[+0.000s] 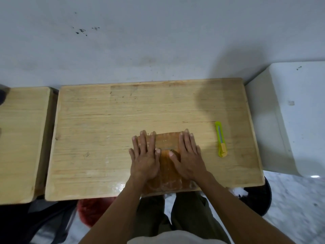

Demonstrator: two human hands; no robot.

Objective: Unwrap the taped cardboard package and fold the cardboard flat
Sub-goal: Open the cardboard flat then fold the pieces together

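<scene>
Cardboard lies flat on the desk at its near edge, right of centre. Left hand and right hand lie side by side on it. Utility knife right of the cardboard, apart. Second desk to the left.

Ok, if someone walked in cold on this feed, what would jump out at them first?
Both hands, left hand and right hand, lie palm-down side by side on the taped cardboard at the near edge of the wooden table. To their right, apart from the cardboard, lies a bright yellow-green utility knife. A second wooden surface stands on the left.
</scene>
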